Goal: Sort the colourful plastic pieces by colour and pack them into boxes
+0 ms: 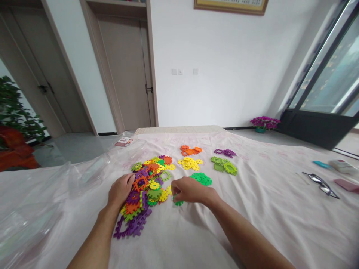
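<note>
A mixed pile of plastic interlocking building pieces lies on the cloth, with purple, orange, yellow and green squares and flower discs. My left hand rests against the pile's left side, fingers laid along it and partly hidden. To the right of the pile, my right hand is closed, fingers down, on a green flower-shaped disc at the cloth. Just behind that hand is a group of green discs. Separate groups lie farther back: yellow discs, orange pieces, lime-green squares and purple pieces.
Clear plastic bags lie on the left of the cloth-covered table, one with a printed label. Eyeglasses, a blue item and a dark pink item lie at the right.
</note>
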The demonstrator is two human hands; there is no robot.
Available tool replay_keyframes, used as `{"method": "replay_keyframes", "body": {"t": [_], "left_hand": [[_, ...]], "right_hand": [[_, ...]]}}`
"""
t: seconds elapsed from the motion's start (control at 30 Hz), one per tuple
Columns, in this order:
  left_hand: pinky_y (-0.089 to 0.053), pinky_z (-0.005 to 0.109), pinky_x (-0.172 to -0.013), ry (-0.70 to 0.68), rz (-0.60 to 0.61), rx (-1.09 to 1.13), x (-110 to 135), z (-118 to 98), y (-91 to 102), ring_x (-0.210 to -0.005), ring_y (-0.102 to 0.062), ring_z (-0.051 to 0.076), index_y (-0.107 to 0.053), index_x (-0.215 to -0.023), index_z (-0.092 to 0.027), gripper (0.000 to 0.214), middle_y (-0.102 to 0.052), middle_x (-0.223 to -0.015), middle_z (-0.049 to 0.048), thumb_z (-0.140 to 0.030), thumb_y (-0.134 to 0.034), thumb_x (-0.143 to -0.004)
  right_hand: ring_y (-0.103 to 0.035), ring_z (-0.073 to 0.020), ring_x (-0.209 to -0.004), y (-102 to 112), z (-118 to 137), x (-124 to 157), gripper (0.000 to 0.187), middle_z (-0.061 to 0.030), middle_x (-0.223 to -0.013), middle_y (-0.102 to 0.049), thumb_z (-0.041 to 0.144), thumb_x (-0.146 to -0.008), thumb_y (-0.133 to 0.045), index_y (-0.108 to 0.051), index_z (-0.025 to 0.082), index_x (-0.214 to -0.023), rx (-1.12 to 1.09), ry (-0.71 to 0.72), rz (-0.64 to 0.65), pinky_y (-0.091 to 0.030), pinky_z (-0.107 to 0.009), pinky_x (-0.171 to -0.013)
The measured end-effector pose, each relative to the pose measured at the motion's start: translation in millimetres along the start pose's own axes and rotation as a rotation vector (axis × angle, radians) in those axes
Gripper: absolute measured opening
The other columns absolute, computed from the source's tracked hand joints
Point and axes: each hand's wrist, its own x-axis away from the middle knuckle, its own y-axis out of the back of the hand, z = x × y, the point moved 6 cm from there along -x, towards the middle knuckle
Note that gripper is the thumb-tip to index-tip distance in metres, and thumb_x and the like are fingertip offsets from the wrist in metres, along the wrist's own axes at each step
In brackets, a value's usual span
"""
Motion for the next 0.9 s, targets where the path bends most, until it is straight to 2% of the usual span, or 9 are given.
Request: {"method": "replay_keyframes", "body": {"t": [0.17,0.27,0.33,0.43,0.53,0.63,0.77,0.9], "left_hand": [[-0.043,0.029,-0.096,0.006,-0.009,-0.009,0,0,0.8,-0.114,-0.061,0.021,-0.065,-0.117,-0.023,0.047,-0.067,-0.126,0.0048,-0.045,-0.030,-0.095],[-0.043,0.030,-0.096,0.004,-0.009,-0.009,-1,1,-0.6,-0.114,-0.061,0.021,-0.066,-0.117,-0.023,0.048,-0.067,-0.125,0.0052,-0.045,-0.029,-0.096],[-0.043,0.031,-0.097,0.001,-0.013,-0.005,-1,2,-1.1,-0.114,-0.061,0.022,-0.066,-0.117,-0.022,0.048,-0.067,-0.125,0.0058,-0.045,-0.029,-0.096],[-0.042,0.032,-0.098,0.003,-0.014,0.001,-1,2,-1.4,-0.115,-0.060,0.022,-0.066,-0.118,-0.021,0.049,-0.066,-0.126,0.0062,-0.045,-0.029,-0.095],[-0.042,0.031,-0.099,0.002,-0.013,0.010,-1,2,-0.6,-0.116,-0.060,0.022,-0.066,-0.118,-0.022,0.048,-0.066,-0.127,0.0055,-0.045,-0.030,-0.095],[-0.043,0.031,-0.098,0.002,-0.018,0.010,0,1,1.0,-0.115,-0.060,0.022,-0.066,-0.117,-0.023,0.047,-0.067,-0.126,0.0053,-0.044,-0.031,-0.095],[-0.043,0.029,-0.098,0.002,-0.019,0.006,1,-1,2.5,-0.115,-0.061,0.021,-0.066,-0.116,-0.024,0.045,-0.067,-0.125,0.0045,-0.043,-0.031,-0.095],[-0.042,0.030,-0.099,0.004,-0.009,0.002,1,-2,2.8,-0.115,-0.060,0.021,-0.066,-0.117,-0.023,0.046,-0.067,-0.126,0.0048,-0.043,-0.030,-0.095]], "right_hand": [[-0.058,-0.0128,-0.071,42,-43,14,0.013,0.0001,-0.082,-0.070,0.026,-0.074,-0.067,-0.071,0.022,-0.086,0.092,-0.234,-0.092,-0.029,-0.022,-0.056],[-0.061,-0.0168,-0.076,53,-63,20,0.013,-0.0031,-0.086,-0.071,0.026,-0.075,-0.066,-0.072,0.023,-0.086,0.210,-0.374,-0.141,-0.030,-0.024,-0.058],[-0.062,-0.0185,-0.080,55,-65,19,0.013,-0.0050,-0.089,-0.071,0.022,-0.076,-0.064,-0.073,0.022,-0.086,0.260,-0.400,-0.195,-0.031,-0.025,-0.060],[-0.063,-0.0176,-0.083,43,-51,9,0.012,-0.0042,-0.091,-0.071,0.021,-0.079,-0.064,-0.072,0.022,-0.088,0.218,-0.263,-0.226,-0.034,-0.025,-0.062],[-0.063,-0.0166,-0.086,22,-31,-2,0.017,-0.0039,-0.098,-0.069,0.026,-0.084,-0.064,-0.071,0.024,-0.100,0.142,-0.100,-0.238,-0.038,-0.025,-0.068],[-0.062,-0.0165,-0.088,1,-17,-11,0.024,-0.0062,-0.107,-0.066,0.031,-0.088,-0.063,-0.068,0.023,-0.110,0.121,-0.008,-0.250,-0.040,-0.025,-0.070],[-0.060,-0.0185,-0.091,-19,-13,-20,0.026,-0.0064,-0.103,-0.063,0.039,-0.081,-0.072,-0.069,0.021,-0.101,0.164,0.046,-0.216,-0.038,-0.025,-0.067],[-0.058,-0.0173,-0.085,-23,-22,-24,0.036,-0.0044,-0.100,-0.065,0.039,-0.074,-0.078,-0.065,0.020,-0.101,0.104,-0.015,-0.236,-0.033,-0.024,-0.062]]}}
